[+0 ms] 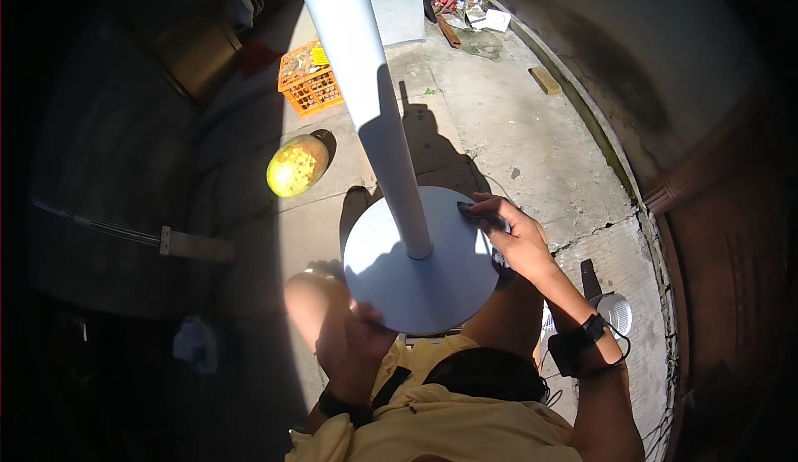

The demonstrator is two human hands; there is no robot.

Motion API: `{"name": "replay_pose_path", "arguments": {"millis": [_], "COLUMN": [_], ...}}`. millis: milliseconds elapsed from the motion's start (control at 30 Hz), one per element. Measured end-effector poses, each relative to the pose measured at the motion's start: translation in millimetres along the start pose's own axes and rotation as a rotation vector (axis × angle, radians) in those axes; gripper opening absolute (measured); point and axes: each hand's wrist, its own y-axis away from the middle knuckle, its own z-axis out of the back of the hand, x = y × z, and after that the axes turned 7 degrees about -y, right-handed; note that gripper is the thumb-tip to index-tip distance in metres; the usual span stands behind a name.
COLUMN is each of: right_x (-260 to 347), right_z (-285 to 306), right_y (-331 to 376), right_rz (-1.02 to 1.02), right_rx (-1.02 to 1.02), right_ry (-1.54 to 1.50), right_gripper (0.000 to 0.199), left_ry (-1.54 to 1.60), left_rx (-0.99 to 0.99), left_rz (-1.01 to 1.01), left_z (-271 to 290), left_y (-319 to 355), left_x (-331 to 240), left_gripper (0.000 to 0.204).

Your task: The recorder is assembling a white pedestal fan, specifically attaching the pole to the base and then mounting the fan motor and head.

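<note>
**Tall pole, round base, two hands on the edge**

Here we are, closest in: our left hand (371, 333) holds the near-left rim of the pale disc (384, 242), which sits over our thighs. Across it, our right hand (519, 238) pinches a dark rag (467, 210) against the right edge. Watch the long pole (349, 38) rising from the disc; if our left grip slackens, its weight could tip everything sideways. Pressing hard at the edge could twist the disc too.

Beside our right forearm, a white slotted basket (615, 311); we can't tell its contents. Farther out, a yellow-green fruit (298, 167) lies loose, then an orange crate (312, 99) carries brownish bits, too small to identify, and something yellow (319, 56).
</note>
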Motion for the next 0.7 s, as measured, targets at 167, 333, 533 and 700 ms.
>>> {"name": "replay_pose_path", "arguments": {"millis": [167, 333, 533, 700], "right_x": [10.9, 23.2, -8.0, -22.2], "right_z": [27.4, 40.1, 40.5, 39.0], "right_y": [11.4, 38.3, 80.6, 96.5], "right_rz": [-0.146, -0.187, -0.173, -0.301], "right_rx": [-0.063, -0.153, -0.286, -0.334], "right_ry": [-0.423, -0.269, -0.213, -0.238], "right_gripper": [0.027, 0.034, 0.045, 0.043], "left_ry": [0.122, 0.214, 0.168, 0.093], "left_rx": [0.248, 0.329, 0.234, 0.176], "left_rz": [0.086, 0.27, 0.476, 0.504], "left_z": [4.8, 18.2, 35.2, 53.6], "left_y": [-24.8, -50.6, -57.9, -66.2], "left_x": [1.5, 5.9, 20.0, 26.2], "left_gripper": [0.058, 0.055, 0.058, 0.06]}}
